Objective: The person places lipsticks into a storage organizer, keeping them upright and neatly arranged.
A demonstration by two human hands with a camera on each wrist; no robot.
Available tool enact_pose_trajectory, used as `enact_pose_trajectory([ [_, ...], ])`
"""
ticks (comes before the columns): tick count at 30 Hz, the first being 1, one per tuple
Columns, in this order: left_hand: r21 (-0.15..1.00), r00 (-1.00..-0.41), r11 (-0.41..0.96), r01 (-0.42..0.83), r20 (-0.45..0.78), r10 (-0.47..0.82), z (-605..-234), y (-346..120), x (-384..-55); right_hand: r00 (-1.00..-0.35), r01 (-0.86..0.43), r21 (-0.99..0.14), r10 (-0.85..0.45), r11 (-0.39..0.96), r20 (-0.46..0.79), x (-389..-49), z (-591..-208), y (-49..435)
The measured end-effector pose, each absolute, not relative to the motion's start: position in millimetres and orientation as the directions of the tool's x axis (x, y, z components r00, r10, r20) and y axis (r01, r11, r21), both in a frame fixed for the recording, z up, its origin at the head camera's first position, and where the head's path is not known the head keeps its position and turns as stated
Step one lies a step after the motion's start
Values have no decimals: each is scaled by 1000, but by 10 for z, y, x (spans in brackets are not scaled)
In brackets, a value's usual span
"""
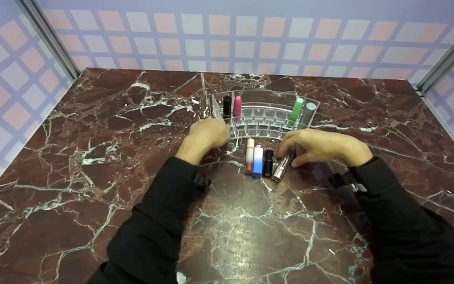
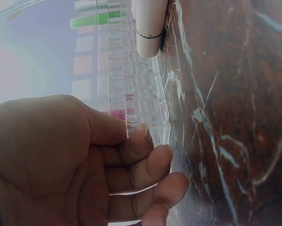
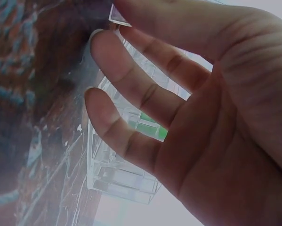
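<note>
My left hand (image 1: 207, 134) grips the left end of a clear curved lipstick organizer (image 1: 264, 112), thumb and fingertips meeting at its wall in the left wrist view. With thumb and forefinger, my right hand (image 1: 321, 145) pinches a shiny silver lipstick tube (image 1: 280, 171) that lies at a slant before the organizer; fingers cover its far end. Left of that tube lie a black lipstick (image 1: 268, 162), a blue-and-white tube (image 1: 257, 161) and a lip gloss tube with a pale cap (image 1: 250, 156), side by side.
Upright in the organizer's back row are a black tube (image 1: 227, 105) and a pink tube (image 1: 237, 107) at left, a green tube (image 1: 296, 110) and a grey tube (image 1: 309, 112) at right. Patterned panels (image 1: 246, 39) border the marbled tabletop (image 1: 93, 221).
</note>
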State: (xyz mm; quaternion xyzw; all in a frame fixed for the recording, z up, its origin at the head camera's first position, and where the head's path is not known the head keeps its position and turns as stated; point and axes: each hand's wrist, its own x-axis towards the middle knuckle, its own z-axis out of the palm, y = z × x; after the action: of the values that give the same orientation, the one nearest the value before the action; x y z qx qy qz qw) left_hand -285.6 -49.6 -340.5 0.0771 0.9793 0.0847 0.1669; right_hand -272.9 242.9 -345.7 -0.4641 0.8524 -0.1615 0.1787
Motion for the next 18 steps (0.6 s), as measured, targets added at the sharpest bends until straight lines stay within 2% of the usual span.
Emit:
enact_pose_trajectory([
  [18,234,-929,960,154,-297,222,-3407,-522,-2842,-550,-710,-399,-811,580,-201,-2694,-3430,2437],
])
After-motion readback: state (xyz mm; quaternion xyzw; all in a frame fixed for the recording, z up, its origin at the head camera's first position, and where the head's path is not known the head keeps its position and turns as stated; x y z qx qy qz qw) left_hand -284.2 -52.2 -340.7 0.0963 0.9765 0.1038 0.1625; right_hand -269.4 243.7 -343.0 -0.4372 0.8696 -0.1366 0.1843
